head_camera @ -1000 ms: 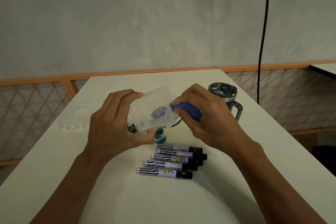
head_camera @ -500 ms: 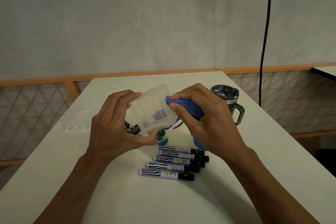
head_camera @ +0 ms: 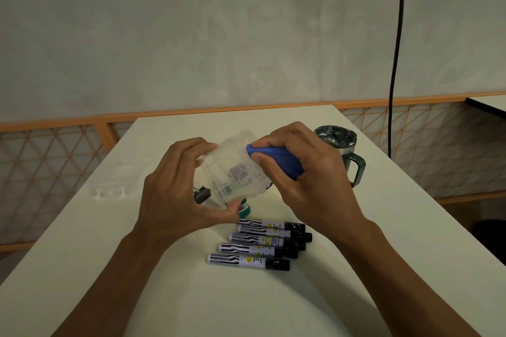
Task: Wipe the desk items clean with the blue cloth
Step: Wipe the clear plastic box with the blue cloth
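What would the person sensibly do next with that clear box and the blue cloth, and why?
Probably slide the blue cloth down over the clear box. The right hand pinches the bunched cloth against the box's top corner only, while the left hand grips the box tilted above the table.

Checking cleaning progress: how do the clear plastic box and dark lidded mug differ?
The clear plastic box is translucent, the dark lidded mug opaque. The left hand holds the box tilted above the white desk; the mug stands upright on it. The blue cloth in the right hand touches the box, not the mug.
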Demonstrator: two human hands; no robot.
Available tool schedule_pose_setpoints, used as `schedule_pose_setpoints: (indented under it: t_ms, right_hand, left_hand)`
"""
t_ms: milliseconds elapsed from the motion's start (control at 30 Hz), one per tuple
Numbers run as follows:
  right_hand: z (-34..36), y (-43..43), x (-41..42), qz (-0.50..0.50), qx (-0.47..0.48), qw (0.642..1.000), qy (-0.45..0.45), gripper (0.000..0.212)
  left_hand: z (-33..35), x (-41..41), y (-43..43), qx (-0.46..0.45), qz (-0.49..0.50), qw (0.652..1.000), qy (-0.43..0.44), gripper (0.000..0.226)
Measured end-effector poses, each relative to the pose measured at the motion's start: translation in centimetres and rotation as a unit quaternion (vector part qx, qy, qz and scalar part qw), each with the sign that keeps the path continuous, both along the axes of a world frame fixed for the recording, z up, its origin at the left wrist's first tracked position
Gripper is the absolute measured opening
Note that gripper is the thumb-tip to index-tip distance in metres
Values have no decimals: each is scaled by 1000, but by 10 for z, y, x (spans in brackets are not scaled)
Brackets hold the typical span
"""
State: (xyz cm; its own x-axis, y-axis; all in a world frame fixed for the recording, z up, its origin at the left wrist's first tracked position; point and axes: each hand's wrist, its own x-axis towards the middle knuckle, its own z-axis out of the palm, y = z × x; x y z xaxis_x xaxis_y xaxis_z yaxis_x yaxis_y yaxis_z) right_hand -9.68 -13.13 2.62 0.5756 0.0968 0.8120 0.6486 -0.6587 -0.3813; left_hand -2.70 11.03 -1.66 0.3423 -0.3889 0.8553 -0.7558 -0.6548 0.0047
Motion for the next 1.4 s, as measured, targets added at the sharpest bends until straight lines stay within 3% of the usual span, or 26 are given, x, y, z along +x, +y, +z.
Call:
schedule_pose_setpoints:
  t_ms: [200, 300, 400, 500, 600, 833, 1000, 1233, 1400]
  right_hand:
    - [-2, -7, 2, -26, -43, 999, 2, 18]
    - [-1, -7, 0, -22, 12, 1000, 13, 17]
    - [-3, -2, 0, -13, 81, 996, 24, 19]
    - [-7, 6, 2, -10, 95, 995, 14, 24]
    - [-11, 14, 2, -4, 91, 996, -16, 27]
    - [-13, 16, 1, 14, 94, 995, -32, 21]
    - [-9, 15, 0, 0, 78, 995, -56, 18]
    - [-10, 12, 5, -45, 40, 998, -20, 15]
    - [-10, 11, 3, -30, 56, 997, 45, 18]
  left_hand:
    - [6, -1, 6, -29, 7, 999, 14, 94]
    - [10, -2, 7, -135, -6, 983, 127, 89]
    - [14, -3, 11, -250, -30, 935, 248, 82]
    - [16, -6, 8, -270, -76, 906, 318, 76]
    - [16, -9, 4, -260, -99, 900, 337, 72]
    - [16, -8, 7, -240, -76, 912, 325, 73]
    - [13, -10, 2, -179, -72, 944, 267, 81]
    - [11, -4, 8, -106, -42, 985, 129, 93]
    - [11, -3, 10, -101, -24, 990, 100, 96]
